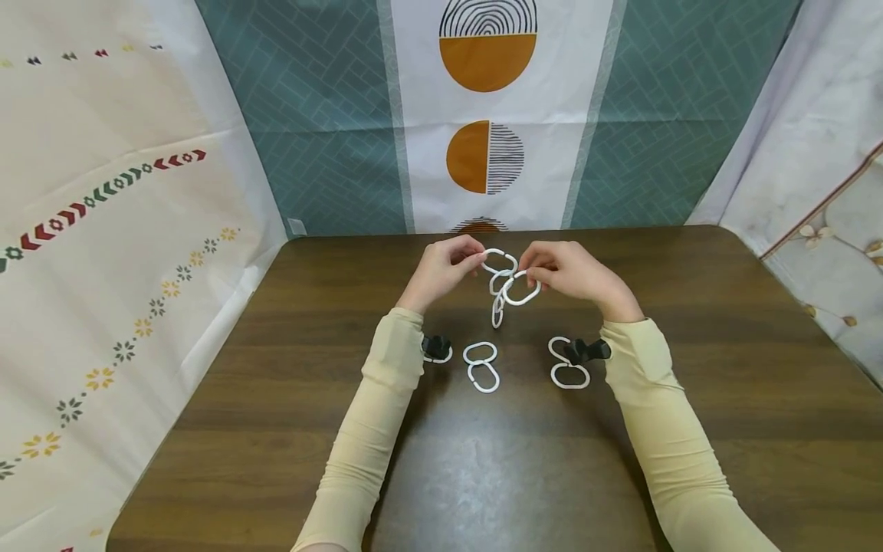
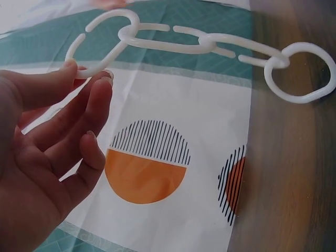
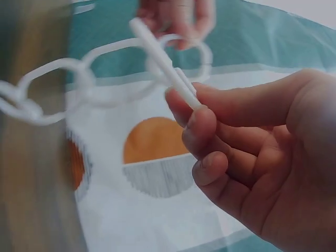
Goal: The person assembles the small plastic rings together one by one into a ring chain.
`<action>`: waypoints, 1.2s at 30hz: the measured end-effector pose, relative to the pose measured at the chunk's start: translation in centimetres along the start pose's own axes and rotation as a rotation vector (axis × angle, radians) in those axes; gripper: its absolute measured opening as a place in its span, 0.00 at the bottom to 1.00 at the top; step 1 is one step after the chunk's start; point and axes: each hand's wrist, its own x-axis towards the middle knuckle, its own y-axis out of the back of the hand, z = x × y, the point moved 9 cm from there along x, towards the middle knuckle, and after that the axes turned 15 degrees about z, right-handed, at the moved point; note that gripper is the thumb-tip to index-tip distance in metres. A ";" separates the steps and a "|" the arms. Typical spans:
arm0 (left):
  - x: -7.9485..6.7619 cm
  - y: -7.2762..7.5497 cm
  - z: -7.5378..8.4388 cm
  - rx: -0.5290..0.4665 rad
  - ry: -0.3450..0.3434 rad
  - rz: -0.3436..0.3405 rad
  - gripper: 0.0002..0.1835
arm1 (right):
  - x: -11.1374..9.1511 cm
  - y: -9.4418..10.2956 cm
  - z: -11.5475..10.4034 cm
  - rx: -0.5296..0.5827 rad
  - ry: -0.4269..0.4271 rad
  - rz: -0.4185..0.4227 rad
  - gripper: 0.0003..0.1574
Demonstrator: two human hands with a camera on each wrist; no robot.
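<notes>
Near the far edge of the table, my left hand (image 1: 448, 264) pinches a white C-shaped plastic link (image 2: 134, 18) between thumb and fingers. It is the top link of a short white chain (image 2: 168, 48), whose other links hang down from it. Close on the right, my right hand (image 1: 572, 268) pinches another white link (image 3: 164, 59), seen edge-on in the right wrist view. In the head view this link overlaps the hanging chain; I cannot tell whether they are joined.
Two hooked-together white links (image 1: 479, 361) lie on the brown wooden table (image 1: 276, 399), and another joined pair (image 1: 569, 387) lies by the right sleeve. One more link (image 1: 441, 361) is mostly hidden behind the left wrist's black camera (image 1: 436, 346). Patterned cloths hang around the table.
</notes>
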 end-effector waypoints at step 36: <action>-0.3 -0.8 1.7 0.053 -0.189 -0.030 0.04 | 0.0 2.1 -0.8 0.057 -0.103 0.195 0.09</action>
